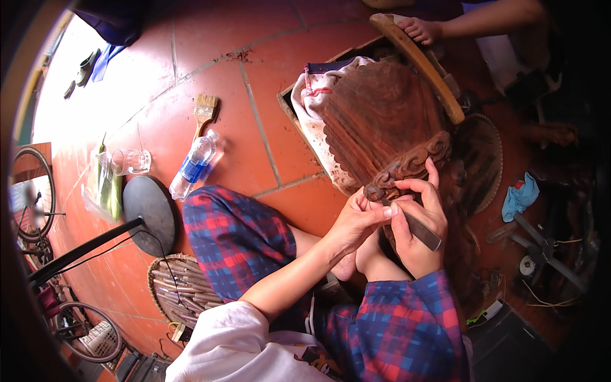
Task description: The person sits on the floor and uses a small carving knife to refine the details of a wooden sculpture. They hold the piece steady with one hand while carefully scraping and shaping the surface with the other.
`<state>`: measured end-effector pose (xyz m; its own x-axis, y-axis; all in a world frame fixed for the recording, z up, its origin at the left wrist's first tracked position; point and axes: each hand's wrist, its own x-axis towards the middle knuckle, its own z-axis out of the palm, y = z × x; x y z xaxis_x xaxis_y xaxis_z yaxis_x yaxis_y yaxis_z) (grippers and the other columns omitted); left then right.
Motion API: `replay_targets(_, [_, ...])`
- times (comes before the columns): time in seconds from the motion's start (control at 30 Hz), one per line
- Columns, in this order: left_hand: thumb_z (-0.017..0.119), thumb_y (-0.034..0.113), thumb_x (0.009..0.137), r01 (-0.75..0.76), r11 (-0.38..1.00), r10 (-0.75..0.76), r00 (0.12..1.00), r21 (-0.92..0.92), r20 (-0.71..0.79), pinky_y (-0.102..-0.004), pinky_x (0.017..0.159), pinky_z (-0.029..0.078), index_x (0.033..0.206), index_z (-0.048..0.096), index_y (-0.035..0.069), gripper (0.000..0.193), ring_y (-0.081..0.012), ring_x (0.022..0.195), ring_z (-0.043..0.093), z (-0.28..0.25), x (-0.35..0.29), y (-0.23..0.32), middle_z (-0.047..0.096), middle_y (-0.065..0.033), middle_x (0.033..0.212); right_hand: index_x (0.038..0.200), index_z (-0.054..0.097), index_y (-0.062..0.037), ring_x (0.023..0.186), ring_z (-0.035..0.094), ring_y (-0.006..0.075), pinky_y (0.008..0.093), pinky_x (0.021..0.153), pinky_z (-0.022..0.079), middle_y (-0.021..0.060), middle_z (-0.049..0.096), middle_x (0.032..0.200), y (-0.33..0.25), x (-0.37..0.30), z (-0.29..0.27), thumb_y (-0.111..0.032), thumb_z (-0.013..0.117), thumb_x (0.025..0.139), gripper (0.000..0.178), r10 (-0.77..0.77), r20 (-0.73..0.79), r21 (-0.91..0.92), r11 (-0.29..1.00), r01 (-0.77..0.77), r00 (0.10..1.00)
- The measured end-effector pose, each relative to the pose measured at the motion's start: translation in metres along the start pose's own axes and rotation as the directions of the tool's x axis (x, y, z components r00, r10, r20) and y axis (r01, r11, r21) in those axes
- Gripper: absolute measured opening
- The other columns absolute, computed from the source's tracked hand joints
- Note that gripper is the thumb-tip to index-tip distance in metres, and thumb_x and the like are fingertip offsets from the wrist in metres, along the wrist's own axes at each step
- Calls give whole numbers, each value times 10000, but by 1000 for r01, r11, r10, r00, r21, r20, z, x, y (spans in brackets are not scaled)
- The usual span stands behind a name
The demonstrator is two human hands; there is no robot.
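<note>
Panel [385, 105] of dark wood, head view: it lies on a stained white cloth [309, 130] over a shallow box, its carved edge [414, 164] turned toward the seated worker. From where I stand, the right hand [417, 219] is folded round a flat tool [421, 233], broad end toward the worker, forefinger reaching up to the scrollwork. The left hand [358, 219] has thumb and fingers drawn nearly together beside the tool's far end; whether they pinch the tool or merely brace, I cannot tell.

Risks, my judgement: too hard a push could skid off a curl and chip it — or nick the left fingertips, which sit very near the working end. The cloth may let the panel creep under side load. Across the far end lies a curved wooden bar [420, 67], another person's limb [487, 19] touching it; a shift there could jolt the carving. A bare foot [347, 264] lies below the hands, exposed should the tool drop.
</note>
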<state>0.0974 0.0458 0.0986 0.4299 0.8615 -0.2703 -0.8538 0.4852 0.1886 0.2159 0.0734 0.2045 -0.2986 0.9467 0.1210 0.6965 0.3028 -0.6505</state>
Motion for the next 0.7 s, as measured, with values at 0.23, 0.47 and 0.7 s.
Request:
replay_targets(0.23, [719, 70, 875, -2, 999, 3, 1000, 54, -7, -373, 998, 513, 1312, 464, -1, 511, -197, 1078, 644, 1, 4, 1, 642, -136, 1186, 807, 699, -14, 1300, 444, 453, 541, 1084, 334, 126, 618, 1061, 4, -1, 1, -97, 616, 849, 125, 30, -41, 75, 997, -27, 999])
replay_targets(0.47, [747, 116, 863, -42, 999, 40, 995, 27, 96, -426, 1036, 483, 1437, 312, 19, 726, -275, 1183, 603, 1, -6, -4, 576, -201, 1308, 833, 640, -6, 925, 679, 313, 396, 843, 525, 113, 690, 864, -5, -2, -23, -66, 635, 863, 68, 78, -86, 114, 991, -68, 993])
replay_targets(0.7, [712, 114, 890, -30, 1000, 29, 991, 4, 133, -454, 1048, 470, 1446, 305, 5, 698, -317, 1219, 584, -3, -2, -3, 529, -245, 1359, 897, 681, 6, 768, 678, 217, 314, 692, 530, 115, 665, 825, -1, 13, -33, 39, 677, 806, 96, 66, -44, 266, 963, -52, 997])
